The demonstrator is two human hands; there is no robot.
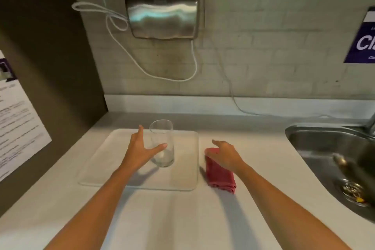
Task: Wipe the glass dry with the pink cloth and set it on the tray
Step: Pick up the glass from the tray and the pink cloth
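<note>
A tall clear glass (pixel 162 142) stands upright on the white tray (pixel 182 178) in the middle of the counter. My left hand (pixel 142 149) is spread open just left of the glass, thumb tip at its front wall and fingers behind its left side, not closed around it. The pink cloth (pixel 220 176) lies folded on the counter just right of the tray. My right hand (pixel 225 154) hovers open over the cloth's far end, fingers apart, hiding part of it.
A steel sink (pixel 324 160) with a drain strainer (pixel 353 191) sits at the right, its tap at the frame edge. A metal hand dryer (pixel 162 12) with a white cable hangs on the tiled wall. A dark panel with a paper notice (pixel 18 122) stands left.
</note>
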